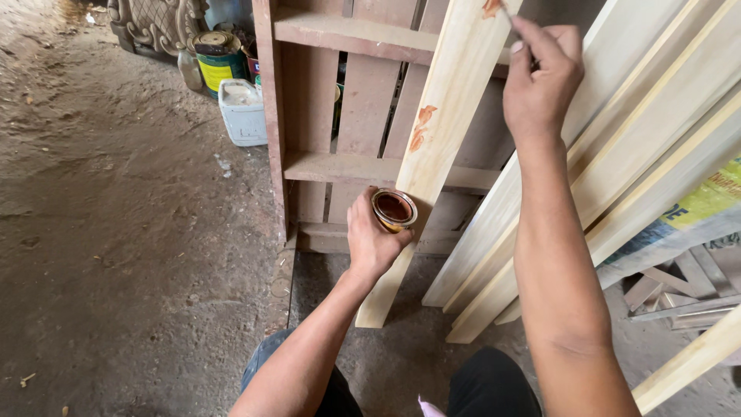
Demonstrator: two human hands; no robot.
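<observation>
Nearest, the left hand (373,241) wraps its fingers around a small tin of brown stain (394,209) beside a leaning pale plank (444,131). Higher, the right hand (540,77) pinches a thin brush (515,21) against that plank's reddish dabs (421,127).

Pale yellowish-cream leaning wooden plank (451,116), marked with three orange-brown filler patches. Small round metal tin (394,210) in the left hand (372,238): golden-yellow wall, silvery rim, dark reddish-brown paste inside. Neighbouring long leaning wooden boards (656,131): the same pale cream, with fine straight grain lines. Slatted wooden frame (340,116) behind: dull reddish-brown. Square plastic canister (242,113): dirty white. Cylindrical paint can (218,62): green with a yellow label and a dark lid. Woven plastic sack (687,216): yellow-green and blue on grey-white. Earthen floor (131,232): mottled grey-brown.
</observation>
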